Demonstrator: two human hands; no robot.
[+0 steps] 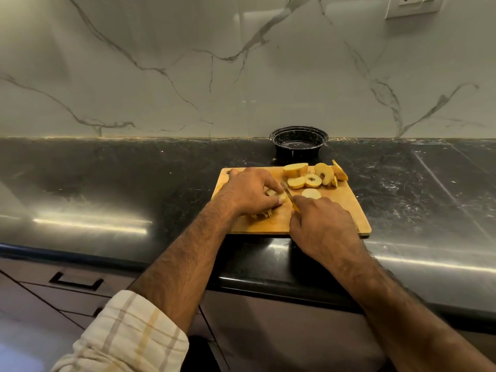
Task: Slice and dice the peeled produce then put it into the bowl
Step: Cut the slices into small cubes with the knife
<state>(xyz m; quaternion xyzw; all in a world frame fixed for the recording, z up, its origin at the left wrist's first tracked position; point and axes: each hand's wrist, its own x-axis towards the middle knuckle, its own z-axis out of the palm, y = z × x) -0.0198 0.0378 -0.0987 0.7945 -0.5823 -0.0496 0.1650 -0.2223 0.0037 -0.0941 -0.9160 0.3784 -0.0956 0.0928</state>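
Right hand clenched round knife, blade angled into fruit piece. Left hand curled over that piece, pinning it on cutting board. Cut slices heaped at board's far right. Black bowl beyond board, against marble wall.

Left hand pinning produce piece, right hand gripping knife, wooden cutting board, black bowl

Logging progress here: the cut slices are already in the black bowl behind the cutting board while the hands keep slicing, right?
Not quite. The head view shows the black bowl holding no fruit; the slices still lie on the cutting board. The left hand steadies a piece, the right hand works the knife.
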